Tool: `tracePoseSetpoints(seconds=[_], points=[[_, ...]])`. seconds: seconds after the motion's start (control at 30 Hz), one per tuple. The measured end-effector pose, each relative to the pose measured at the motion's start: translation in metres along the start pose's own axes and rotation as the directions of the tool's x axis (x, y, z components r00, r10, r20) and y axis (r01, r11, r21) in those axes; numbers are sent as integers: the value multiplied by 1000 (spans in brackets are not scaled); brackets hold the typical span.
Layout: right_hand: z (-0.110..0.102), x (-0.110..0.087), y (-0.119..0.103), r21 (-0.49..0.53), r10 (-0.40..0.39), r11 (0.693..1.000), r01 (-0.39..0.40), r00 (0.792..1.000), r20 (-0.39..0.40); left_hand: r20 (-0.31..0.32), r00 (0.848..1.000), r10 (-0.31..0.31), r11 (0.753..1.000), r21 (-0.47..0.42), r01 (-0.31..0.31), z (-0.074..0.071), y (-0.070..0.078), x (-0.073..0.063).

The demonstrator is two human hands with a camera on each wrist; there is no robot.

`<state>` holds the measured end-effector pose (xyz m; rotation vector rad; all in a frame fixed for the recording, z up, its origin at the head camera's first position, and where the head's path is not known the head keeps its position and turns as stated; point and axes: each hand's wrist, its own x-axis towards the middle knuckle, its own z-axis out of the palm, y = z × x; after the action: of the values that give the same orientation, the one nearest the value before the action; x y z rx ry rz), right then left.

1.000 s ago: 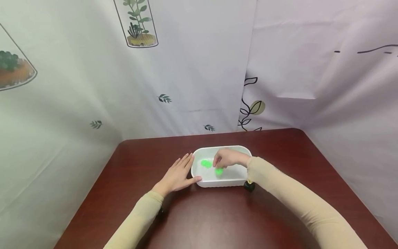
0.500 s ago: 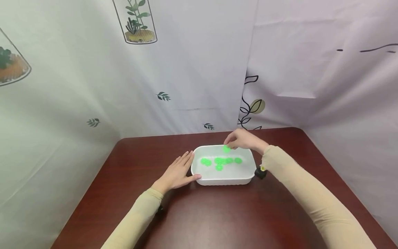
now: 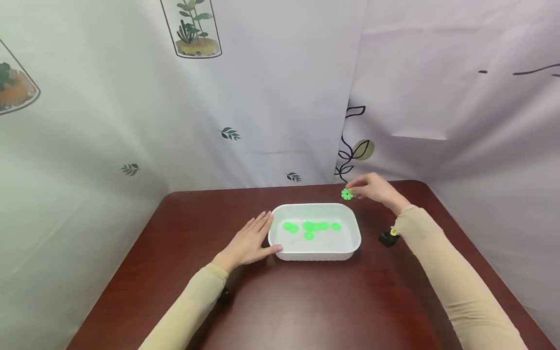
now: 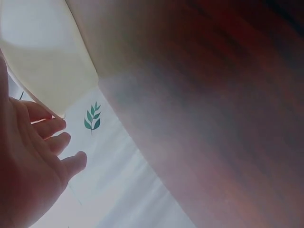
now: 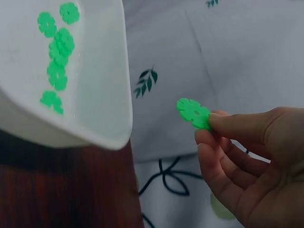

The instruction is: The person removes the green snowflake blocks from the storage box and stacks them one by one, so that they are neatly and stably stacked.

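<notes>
Between thumb and fingers, my right hand [image 3: 372,188] pinches a green snowflake building disc [image 3: 347,194], raised beyond the back right corner of the white plastic tub [image 3: 315,255]. In the right wrist view the disc [image 5: 194,113] shows its notched edge and a small centre hole. Several matching green discs [image 3: 308,235] lie on the tub's floor, some overlapping. My left hand [image 3: 249,245] rests with straight fingers against the tub's left side, its thumb at the front left corner. From the left wrist view, the fingers [image 4: 57,127] touch the tub's wall [image 4: 52,66].
A dark red-brown table [image 3: 280,301] bears the tub. Behind it hangs a pale cloth [image 3: 271,97] printed with leaves and plant jars. A black wrist device [image 3: 388,238] sits under the right sleeve.
My right hand has lifted a green disc out of the tub and carried it up and right, past the back rim. The left hand has stayed on the tub.
</notes>
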<state>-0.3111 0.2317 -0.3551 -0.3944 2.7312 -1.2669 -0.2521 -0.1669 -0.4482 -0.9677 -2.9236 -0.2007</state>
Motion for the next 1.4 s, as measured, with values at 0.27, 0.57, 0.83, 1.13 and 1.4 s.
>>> tracePoseSetpoints(seconds=[0.27, 0.57, 0.83, 1.13, 1.4], points=[[-11, -10, 33, 9, 71, 997, -70, 995, -73, -15, 1000, 7, 1000, -20, -8, 1, -4, -3], [-4, -19, 67, 16, 89, 996, -88, 992, -91, -10, 1000, -2, 1000, -7, 2, -2, -5, -2], [7, -32, 95, 47, 105, 994, -103, 993, -53, 2, 1000, 0, 1000, -17, 0, 4, 1, -5], [13, -28, 111, 117, 152, 982, -148, 988, -25, -7, 1000, 3, 1000, -21, -3, 2, -1, -4], [18, -26, 113, 135, 188, 973, -185, 982, -13, -19, 1000, 4, 999, -33, -5, 4, -4, -4]])
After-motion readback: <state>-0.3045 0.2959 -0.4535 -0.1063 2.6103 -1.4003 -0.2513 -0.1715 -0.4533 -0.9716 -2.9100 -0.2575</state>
